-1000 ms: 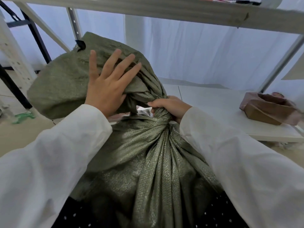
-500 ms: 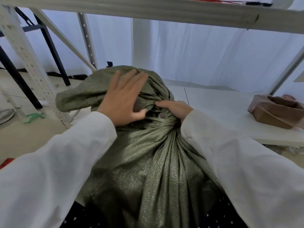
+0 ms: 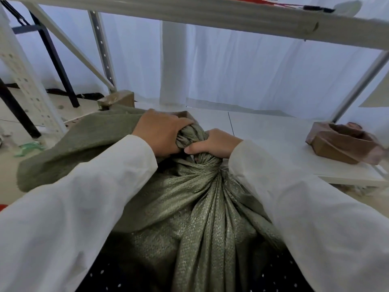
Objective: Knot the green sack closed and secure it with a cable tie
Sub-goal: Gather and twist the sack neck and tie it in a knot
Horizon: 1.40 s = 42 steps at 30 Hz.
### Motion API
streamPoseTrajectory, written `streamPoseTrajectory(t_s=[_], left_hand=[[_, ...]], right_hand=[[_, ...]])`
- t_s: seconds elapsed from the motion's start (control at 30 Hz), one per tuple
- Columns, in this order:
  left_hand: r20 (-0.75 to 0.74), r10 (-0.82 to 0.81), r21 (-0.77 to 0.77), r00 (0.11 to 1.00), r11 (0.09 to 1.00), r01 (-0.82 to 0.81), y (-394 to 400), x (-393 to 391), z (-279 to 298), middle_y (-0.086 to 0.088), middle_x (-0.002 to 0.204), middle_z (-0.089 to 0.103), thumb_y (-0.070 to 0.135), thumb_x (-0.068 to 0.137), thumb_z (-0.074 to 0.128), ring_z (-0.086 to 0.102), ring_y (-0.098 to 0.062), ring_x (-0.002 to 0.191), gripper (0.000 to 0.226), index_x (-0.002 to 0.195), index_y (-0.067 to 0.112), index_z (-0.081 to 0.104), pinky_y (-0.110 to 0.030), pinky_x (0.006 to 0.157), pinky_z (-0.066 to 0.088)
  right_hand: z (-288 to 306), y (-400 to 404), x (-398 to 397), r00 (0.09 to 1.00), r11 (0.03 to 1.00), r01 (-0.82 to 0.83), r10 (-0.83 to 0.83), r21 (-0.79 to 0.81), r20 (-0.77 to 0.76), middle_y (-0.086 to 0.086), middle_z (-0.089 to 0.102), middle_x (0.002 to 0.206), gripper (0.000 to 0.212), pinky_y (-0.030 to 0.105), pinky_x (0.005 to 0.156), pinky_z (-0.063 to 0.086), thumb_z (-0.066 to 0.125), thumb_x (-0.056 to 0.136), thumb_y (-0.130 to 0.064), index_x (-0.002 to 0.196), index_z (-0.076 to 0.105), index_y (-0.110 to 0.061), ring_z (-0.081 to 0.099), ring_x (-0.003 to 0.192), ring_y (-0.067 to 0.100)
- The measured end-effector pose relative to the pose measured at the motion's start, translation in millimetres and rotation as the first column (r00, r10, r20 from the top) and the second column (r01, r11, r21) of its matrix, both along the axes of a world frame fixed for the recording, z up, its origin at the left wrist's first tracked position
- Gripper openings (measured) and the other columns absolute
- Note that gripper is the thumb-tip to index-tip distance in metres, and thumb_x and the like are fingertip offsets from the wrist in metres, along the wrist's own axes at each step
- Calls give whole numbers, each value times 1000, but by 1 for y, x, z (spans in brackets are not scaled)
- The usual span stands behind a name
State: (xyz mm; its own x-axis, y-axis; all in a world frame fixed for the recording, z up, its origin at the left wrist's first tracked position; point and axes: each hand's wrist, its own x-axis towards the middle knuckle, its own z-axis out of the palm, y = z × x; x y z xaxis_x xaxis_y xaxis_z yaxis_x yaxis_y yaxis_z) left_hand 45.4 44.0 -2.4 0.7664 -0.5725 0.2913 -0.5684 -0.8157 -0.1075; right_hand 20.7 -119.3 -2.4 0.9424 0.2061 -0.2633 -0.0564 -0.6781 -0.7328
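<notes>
The green woven sack [image 3: 202, 211] stands full in front of me, its fabric gathered into a twisted neck at the top. My right hand [image 3: 214, 144] grips that neck just above the gathers. My left hand [image 3: 162, 133] is closed on the bunched cloth right beside it, on the left. The sack's loose top flap [image 3: 84, 144] hangs down to the left, past my left sleeve. No cable tie shows among the folds or in either hand.
A white shelf board [image 3: 284, 140] lies behind the sack, carrying a brown folded bag [image 3: 345, 142] at the right. A shelf beam [image 3: 210, 13] runs overhead. Rack uprights [image 3: 27, 85] stand at the left, a small cardboard box [image 3: 120, 100] behind the flap.
My left hand went from lying flat with spread fingers on the raised flap to clenching the cloth next to my right hand. The flap dropped down and to the left.
</notes>
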Motion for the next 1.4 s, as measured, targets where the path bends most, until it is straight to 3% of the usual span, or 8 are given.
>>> streamPoseTrajectory(t_s=[0.23, 0.37, 0.47, 0.63, 0.7, 0.8, 0.97, 1.4], left_hand=[[28, 9, 15, 1000, 1000, -9, 14, -11, 0, 3, 119, 59, 56, 78, 52, 56, -24, 108, 44, 109, 25, 59, -35, 87, 38], [-107, -53, 67, 993, 996, 60, 23, -12, -1, 9, 156, 19, 52, 74, 62, 18, -14, 143, 87, 145, 33, 15, -45, 115, 8], [-217, -82, 68, 973, 993, 99, 24, -12, 0, 7, 151, 31, 53, 73, 63, 22, -10, 142, 105, 145, 34, -11, -51, 117, -2], [-336, -39, 22, 941, 999, 49, 15, -16, 7, 12, 107, 66, 55, 64, 60, 57, -13, 112, 73, 132, 39, 40, -40, 114, 14], [-321, -5, 35, 947, 999, 17, 10, -18, 10, 12, 85, 63, 58, 62, 57, 61, -17, 95, 49, 104, 33, 57, -30, 90, 36], [-330, 85, 49, 940, 996, -73, 5, -16, 9, 9, 77, 62, 56, 65, 61, 59, -17, 76, 38, 91, 29, 62, -27, 68, 42], [-362, 219, 61, 906, 975, -211, 7, -12, 6, 6, 74, 59, 56, 65, 62, 55, -17, 73, 38, 86, 26, 60, -28, 67, 43], [-516, 310, -115, 799, 899, -423, 16, -3, 9, 2, 82, 62, 58, 49, 55, 56, -18, 76, 48, 78, 21, 65, -33, 76, 50]], right_hand=[[-2, 9, 2, 998, 997, -65, 65, -45, 1, 1, 69, 82, 17, 31, 89, 50, 75, 70, -37, 65, 65, -24, 67, 88, 20], [1, 14, -2, 995, 995, -89, 91, -45, 42, -1, 65, 74, 12, 27, 76, 48, 73, 72, -26, 69, 63, -20, 63, 77, 17], [1, 15, -6, 988, 989, -135, 138, -59, 61, 1, 65, 77, 16, 29, 76, 50, 71, 73, -20, 86, 64, -14, 62, 74, 16], [-3, 16, -5, 982, 980, -175, 181, -99, 58, 0, 63, 80, 19, 29, 76, 50, 70, 73, -20, 91, 64, -17, 61, 75, 15], [-2, 14, -6, 978, 977, -193, 199, -86, 62, -4, 60, 73, 14, 20, 66, 46, 70, 75, -17, 74, 59, -25, 58, 67, 10], [-5, 11, -7, 985, 990, -142, 143, -13, 101, -10, 58, 78, 23, 10, 61, 42, 72, 75, -12, 83, 57, -28, 55, 70, 3], [-10, 2, -7, 999, 990, -47, 50, 131, -17, 1, 60, 110, 79, 30, 95, 45, 77, 72, -19, 138, 33, -25, 59, 104, 17], [-21, 11, -26, 974, 996, 55, -39, -67, 222, -4, 62, 99, 38, 24, 77, 38, 71, 74, -35, 106, 59, -20, 56, 93, 15]])
